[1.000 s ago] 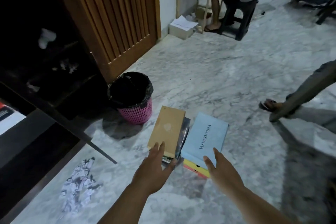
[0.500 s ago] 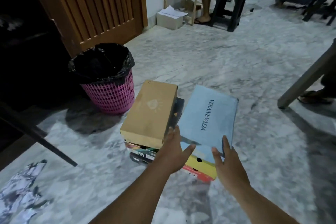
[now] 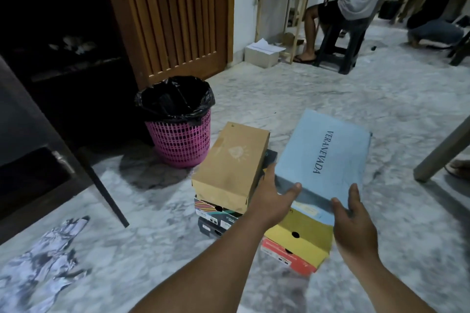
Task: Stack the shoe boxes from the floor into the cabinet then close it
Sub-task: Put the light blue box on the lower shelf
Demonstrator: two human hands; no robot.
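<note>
Two stacks of shoe boxes stand on the marble floor. The light blue box marked VERANEVADA tops the right stack, tilted up at its near end above a yellow box and a red box. My left hand grips its near left corner and my right hand holds its near right edge. A tan box tops the left stack over a striped box and a dark box. The dark open cabinet is at the left.
A pink bin with a black liner stands beside the cabinet's slatted wooden door. Crumpled cloth lies at the lower left. A person sits on a stool at the back. A leg enters from the right.
Both hands reached forward and took hold of the blue box's near end, which now lifts off the yellow box. The view has moved closer to the stacks.
</note>
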